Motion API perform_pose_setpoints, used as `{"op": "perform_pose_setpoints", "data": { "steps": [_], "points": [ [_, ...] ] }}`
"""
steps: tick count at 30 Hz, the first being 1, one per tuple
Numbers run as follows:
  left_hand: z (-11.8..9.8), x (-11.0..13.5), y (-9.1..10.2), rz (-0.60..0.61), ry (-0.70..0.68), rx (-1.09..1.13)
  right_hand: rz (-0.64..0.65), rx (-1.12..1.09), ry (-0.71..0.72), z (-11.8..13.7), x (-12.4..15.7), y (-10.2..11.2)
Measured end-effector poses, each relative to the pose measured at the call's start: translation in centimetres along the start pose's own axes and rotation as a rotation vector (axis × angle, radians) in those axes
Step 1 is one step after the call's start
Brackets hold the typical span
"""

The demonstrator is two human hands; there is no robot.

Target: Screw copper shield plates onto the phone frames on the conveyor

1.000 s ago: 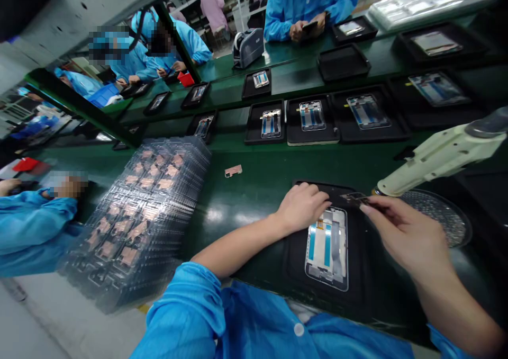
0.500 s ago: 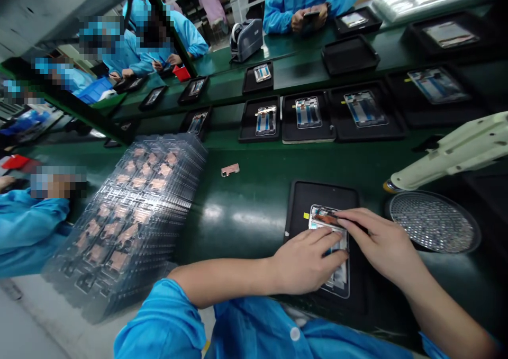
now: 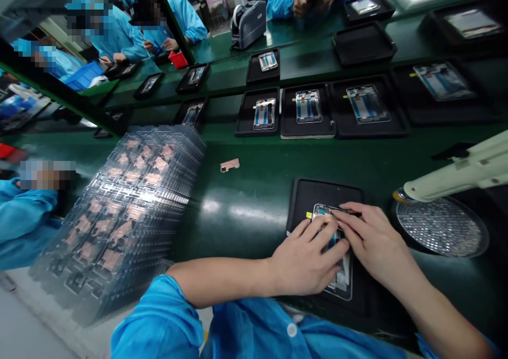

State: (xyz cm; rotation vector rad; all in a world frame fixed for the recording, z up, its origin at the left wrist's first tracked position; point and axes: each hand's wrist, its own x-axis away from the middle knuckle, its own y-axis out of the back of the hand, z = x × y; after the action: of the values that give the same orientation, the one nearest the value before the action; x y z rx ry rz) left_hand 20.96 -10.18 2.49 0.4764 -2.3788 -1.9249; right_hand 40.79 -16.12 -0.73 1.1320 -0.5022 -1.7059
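Closer together now than 1 s back: L hand and R hand both down on phone frame, touching each other at fingers. L hand across frame's middle, R fingertips at top end, w/ small copper-coloured part just under them. Frame flat on black tray, on green bench. Round perforated metal mat just R of tray, cream tool above it; stack of clear trays far L.

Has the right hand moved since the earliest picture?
Yes: the right hand has moved left across the black tray, from beside the phone frame to over its far end.
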Motion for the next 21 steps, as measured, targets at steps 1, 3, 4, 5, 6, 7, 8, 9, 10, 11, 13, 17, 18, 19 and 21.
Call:
{"op": "perform_pose_setpoints", "data": {
  "steps": [1,3,4,5,6,7,8,9,10,11,13,17,18,19,21],
  "points": [
    [0.0,0.0,-0.1,0.007,0.011,-0.01,0.002,0.021,0.025,0.1,0.1,0.0],
    [0.0,0.1,-0.2,0.017,0.021,-0.023,0.022,0.019,0.079,0.3,0.4,0.1],
    [0.0,0.2,-0.3,0.018,0.024,-0.027,0.038,0.007,0.109,0.3,0.6,0.1],
    [0.0,0.2,-0.4,0.019,0.025,-0.029,0.064,-0.004,0.137,0.3,0.9,0.2],
    [0.1,0.3,-0.4,0.019,0.026,-0.031,0.093,-0.011,0.162,0.2,1.2,0.3],
    [0.1,0.3,-0.5,0.02,0.026,-0.031,0.125,-0.008,0.18,0.1,1.4,0.4],
    [0.1,0.3,-0.5,0.021,0.025,-0.031,0.154,0.004,0.188,0.1,1.6,0.5],
    [0.0,0.2,-0.5,0.022,0.022,-0.03,0.173,0.017,0.191,0.0,1.7,0.7],
    [0.0,0.2,-0.5,0.022,0.018,-0.029,0.187,0.019,0.189,-0.1,1.7,0.8],
    [0.0,0.2,-0.4,0.02,0.018,-0.027,0.189,0.003,0.184,-0.1,1.7,0.9],
    [0.0,0.2,-0.4,0.019,0.015,-0.022,0.16,-0.059,0.15,-0.1,1.2,1.0],
    [0.0,0.1,-0.1,0.022,0.011,-0.028,0.091,-0.117,0.045,0.2,-0.1,0.9],
    [0.1,0.1,-0.1,0.02,0.012,-0.031,0.1,-0.109,0.042,0.2,-0.3,0.8],
    [0.1,0.1,-0.1,0.014,0.014,-0.034,0.113,-0.105,0.048,0.1,-0.5,0.8],
    [0.1,0.1,0.0,0.002,0.016,-0.034,0.125,-0.106,0.069,-0.1,-0.5,0.7]
  ]
}}
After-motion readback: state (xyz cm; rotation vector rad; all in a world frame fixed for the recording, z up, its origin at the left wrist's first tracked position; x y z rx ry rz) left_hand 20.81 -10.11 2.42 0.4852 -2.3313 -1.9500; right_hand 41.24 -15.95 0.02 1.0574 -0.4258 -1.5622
